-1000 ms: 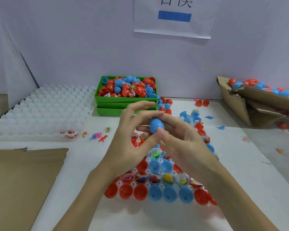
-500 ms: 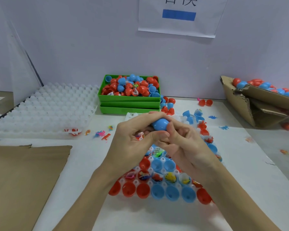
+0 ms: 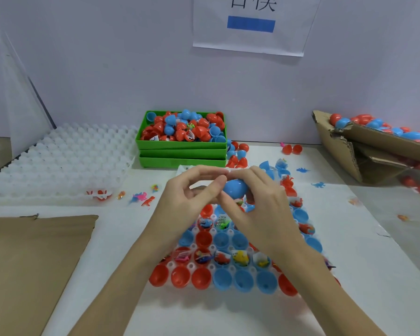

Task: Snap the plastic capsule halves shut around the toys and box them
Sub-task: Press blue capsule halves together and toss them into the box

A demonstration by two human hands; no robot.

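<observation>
Head view: one blue capsule [image 3: 235, 188], smooth egg shape, closed, held above white holder tray [image 3: 214, 231]. Right hand [image 3: 260, 209] fingers curled round capsule; left hand [image 3: 187, 200] thumb and forefinger pinch its left end. Front tray row: three red halves [image 3: 180, 277], three blue halves [image 3: 243, 280], one more red at right. Green bins [image 3: 182, 151], three stacked, top full of halves. Cardboard box [image 3: 364, 151] at right, capsules inside. Brown cardboard sheet [image 3: 27, 263] at left edge; bare white tabletop between.

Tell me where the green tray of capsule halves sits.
The green tray sits at the back centre against the wall, between the white grid tray and the cardboard box.
</observation>
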